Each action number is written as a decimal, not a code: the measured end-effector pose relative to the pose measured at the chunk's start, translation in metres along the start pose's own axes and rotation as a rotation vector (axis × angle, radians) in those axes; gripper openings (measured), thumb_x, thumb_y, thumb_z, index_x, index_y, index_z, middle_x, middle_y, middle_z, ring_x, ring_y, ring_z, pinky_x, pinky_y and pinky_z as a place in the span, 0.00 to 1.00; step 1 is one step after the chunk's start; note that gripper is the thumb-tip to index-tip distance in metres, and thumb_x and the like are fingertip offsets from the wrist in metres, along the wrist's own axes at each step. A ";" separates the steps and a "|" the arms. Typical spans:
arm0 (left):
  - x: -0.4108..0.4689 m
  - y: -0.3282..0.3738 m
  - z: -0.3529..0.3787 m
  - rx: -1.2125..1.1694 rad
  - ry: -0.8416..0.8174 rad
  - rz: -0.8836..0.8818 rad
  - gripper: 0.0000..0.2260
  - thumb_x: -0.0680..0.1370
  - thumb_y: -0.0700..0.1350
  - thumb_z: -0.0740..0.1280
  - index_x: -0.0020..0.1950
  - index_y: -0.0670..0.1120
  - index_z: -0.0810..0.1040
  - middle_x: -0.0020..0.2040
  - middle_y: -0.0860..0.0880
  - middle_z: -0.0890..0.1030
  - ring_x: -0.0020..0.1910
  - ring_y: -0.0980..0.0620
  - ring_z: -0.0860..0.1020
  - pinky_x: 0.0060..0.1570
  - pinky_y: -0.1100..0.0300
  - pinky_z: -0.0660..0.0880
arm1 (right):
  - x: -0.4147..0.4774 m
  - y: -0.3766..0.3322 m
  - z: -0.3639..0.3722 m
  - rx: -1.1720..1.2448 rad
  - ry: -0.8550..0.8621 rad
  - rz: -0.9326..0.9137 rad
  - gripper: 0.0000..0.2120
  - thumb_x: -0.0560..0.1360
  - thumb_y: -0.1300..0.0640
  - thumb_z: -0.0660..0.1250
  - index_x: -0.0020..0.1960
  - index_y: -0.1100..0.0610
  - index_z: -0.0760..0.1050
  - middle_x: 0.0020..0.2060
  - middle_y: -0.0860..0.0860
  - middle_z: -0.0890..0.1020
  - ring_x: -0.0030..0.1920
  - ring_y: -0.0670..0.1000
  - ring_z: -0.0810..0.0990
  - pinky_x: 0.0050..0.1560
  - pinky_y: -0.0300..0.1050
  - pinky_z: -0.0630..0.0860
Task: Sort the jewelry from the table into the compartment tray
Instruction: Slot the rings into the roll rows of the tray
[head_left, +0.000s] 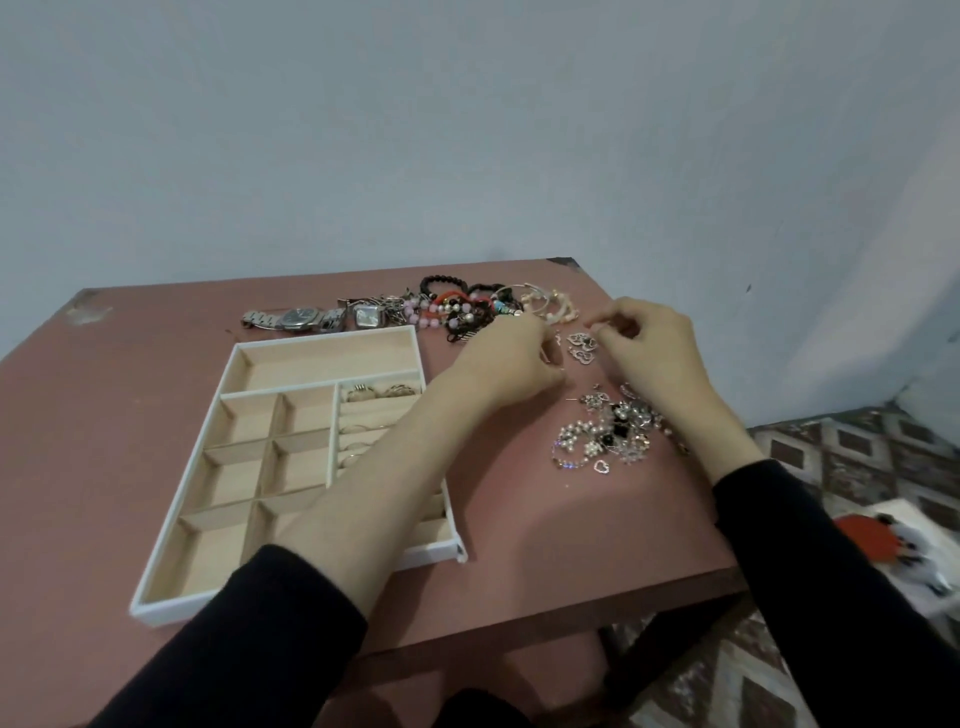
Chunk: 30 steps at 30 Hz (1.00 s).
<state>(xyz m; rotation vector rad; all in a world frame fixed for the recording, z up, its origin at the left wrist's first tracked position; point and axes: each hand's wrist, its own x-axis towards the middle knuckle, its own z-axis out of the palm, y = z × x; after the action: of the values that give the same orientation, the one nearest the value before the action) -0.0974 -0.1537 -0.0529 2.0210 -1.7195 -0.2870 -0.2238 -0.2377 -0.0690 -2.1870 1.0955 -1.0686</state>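
A white compartment tray with beige lining lies on the left of the reddish table; several rings sit in its right-hand slots. My left hand reaches across the tray's far right corner, fingers curled, pinching a small thin piece near its fingertips. My right hand is close beside it, thumb and forefinger pinched on a tiny item above heart-shaped pendants. A heap of pearl and silver jewelry lies between my forearms. Bracelets and two watches line the table's far edge.
The table stands against a pale wall, its front right edge near my right forearm. Beyond that edge lies a patterned floor with a red and white object on it.
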 end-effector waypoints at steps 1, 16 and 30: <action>0.001 0.001 0.001 0.004 -0.001 -0.004 0.09 0.71 0.48 0.72 0.48 0.45 0.81 0.48 0.47 0.83 0.49 0.49 0.79 0.51 0.56 0.76 | 0.000 0.000 0.000 0.003 -0.003 0.003 0.08 0.72 0.62 0.66 0.43 0.52 0.81 0.32 0.49 0.78 0.32 0.41 0.72 0.34 0.26 0.67; 0.004 0.000 0.001 -0.218 -0.006 -0.095 0.07 0.69 0.40 0.74 0.43 0.44 0.78 0.36 0.51 0.77 0.37 0.54 0.75 0.33 0.65 0.67 | -0.001 0.000 0.004 0.007 -0.046 0.003 0.08 0.72 0.62 0.65 0.43 0.52 0.81 0.31 0.49 0.77 0.31 0.42 0.72 0.35 0.32 0.69; -0.006 -0.020 -0.017 -0.178 0.120 -0.137 0.06 0.68 0.42 0.75 0.43 0.42 0.82 0.36 0.47 0.79 0.38 0.53 0.75 0.31 0.66 0.67 | 0.001 -0.011 0.018 -0.337 -0.129 -0.124 0.10 0.67 0.44 0.71 0.42 0.50 0.82 0.36 0.47 0.76 0.49 0.53 0.74 0.44 0.42 0.63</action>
<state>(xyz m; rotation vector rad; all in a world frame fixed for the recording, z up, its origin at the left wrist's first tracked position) -0.0737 -0.1417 -0.0486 1.9856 -1.4337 -0.3434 -0.2047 -0.2310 -0.0719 -2.5779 1.1630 -0.8254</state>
